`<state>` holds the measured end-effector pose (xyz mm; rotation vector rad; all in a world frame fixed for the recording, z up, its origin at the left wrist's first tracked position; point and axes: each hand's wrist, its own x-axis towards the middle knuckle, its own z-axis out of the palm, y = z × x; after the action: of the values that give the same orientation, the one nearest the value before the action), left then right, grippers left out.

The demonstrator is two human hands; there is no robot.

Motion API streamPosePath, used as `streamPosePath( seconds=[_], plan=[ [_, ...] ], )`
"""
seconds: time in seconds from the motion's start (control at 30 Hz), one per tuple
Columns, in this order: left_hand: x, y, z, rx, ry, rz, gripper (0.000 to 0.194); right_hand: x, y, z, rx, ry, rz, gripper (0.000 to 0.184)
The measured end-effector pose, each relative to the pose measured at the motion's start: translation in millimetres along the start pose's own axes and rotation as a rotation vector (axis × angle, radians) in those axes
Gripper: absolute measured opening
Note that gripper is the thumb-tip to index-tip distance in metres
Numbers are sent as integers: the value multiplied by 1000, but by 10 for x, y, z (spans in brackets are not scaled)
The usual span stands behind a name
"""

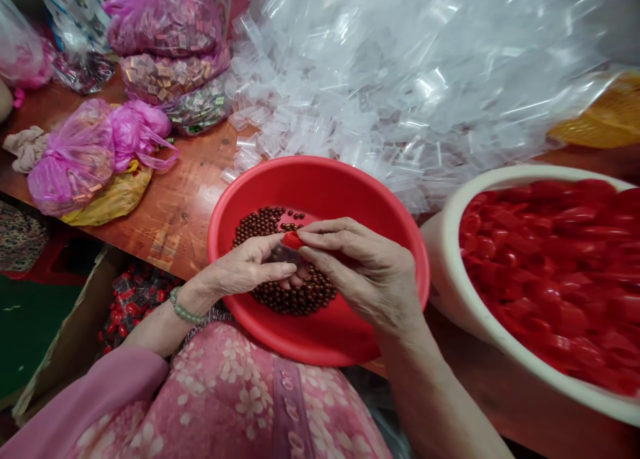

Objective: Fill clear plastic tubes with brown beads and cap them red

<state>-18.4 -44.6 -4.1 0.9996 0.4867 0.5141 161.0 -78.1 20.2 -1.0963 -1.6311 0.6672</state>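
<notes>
Over the red basin (395,209), my left hand (247,262) is closed around a small clear plastic container (284,254) that looks dark inside. My right hand (367,266) pinches a red cap (293,240) at the container's mouth; whether the cap is fully seated I cannot tell. Beneath both hands, many small dark brown balls (295,298) lie on the basin floor. My left fingers are partly hidden behind the container.
A white tub (450,246) full of red caps (560,272) stands at right. Behind the basin spreads a heap of clear plastic containers (320,126). Pink bags (75,156) sit on the wooden table (175,209) at left. Below, a cardboard box (65,339) holds red-capped containers (133,306).
</notes>
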Motion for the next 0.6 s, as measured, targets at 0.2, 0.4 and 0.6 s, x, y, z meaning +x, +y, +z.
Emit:
streamPosePath(
  seconds=[0.2, 0.4, 0.6],
  plan=[
    [-13, -62, 34, -102, -14, -25, 37, -148, -26, 79, -57, 82, 14, 21],
    [-37, -116, 52, -273, 26, -136, 46, -239, -14, 1, -158, -26, -30, 29],
    [-45, -94, 88, -230, 28, -168, 49, -332, -81, 29, -120, 43, 63, 25]
  ],
)
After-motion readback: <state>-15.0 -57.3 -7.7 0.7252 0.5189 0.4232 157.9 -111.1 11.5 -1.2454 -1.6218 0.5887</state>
